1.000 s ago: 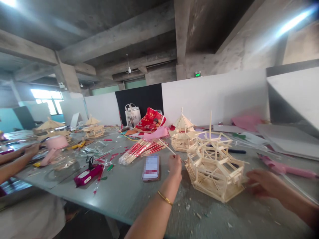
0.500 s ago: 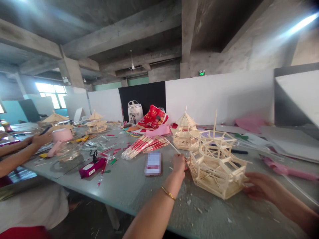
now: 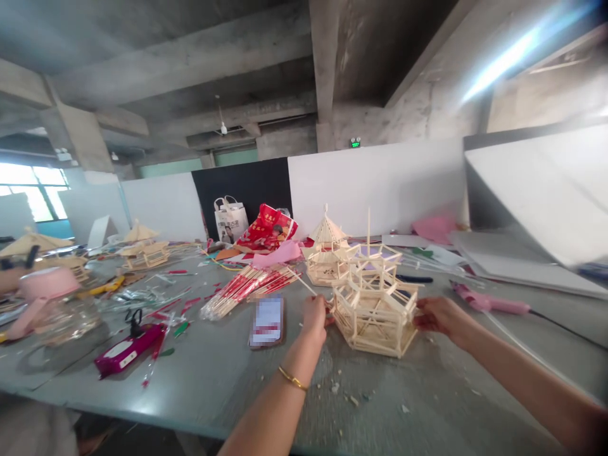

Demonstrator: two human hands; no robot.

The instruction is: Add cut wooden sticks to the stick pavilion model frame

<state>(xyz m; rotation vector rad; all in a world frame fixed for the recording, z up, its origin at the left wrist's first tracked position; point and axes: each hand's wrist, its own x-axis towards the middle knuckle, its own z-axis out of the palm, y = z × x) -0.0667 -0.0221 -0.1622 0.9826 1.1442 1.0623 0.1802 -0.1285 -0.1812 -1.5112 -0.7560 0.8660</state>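
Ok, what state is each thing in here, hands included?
Left hand: closed on a thin stick
Right hand: at the stick frame's right side, grip unclear
Stick frame: upright, roofless
Pavilion behind it: upright, roofed
Phone: lying flat, screen lit
Pink tool: lying down
Tote bag: standing
Exit sign: lit

Between the two forearms (image 3: 517,372) there is room to pass low over the near worktop (image 3: 427,405), dotted with small scraps (image 3: 354,400), but the stick frame (image 3: 377,313) stands across the way ahead, the roofed model (image 3: 325,235) close behind it and the phone (image 3: 266,322) off left.
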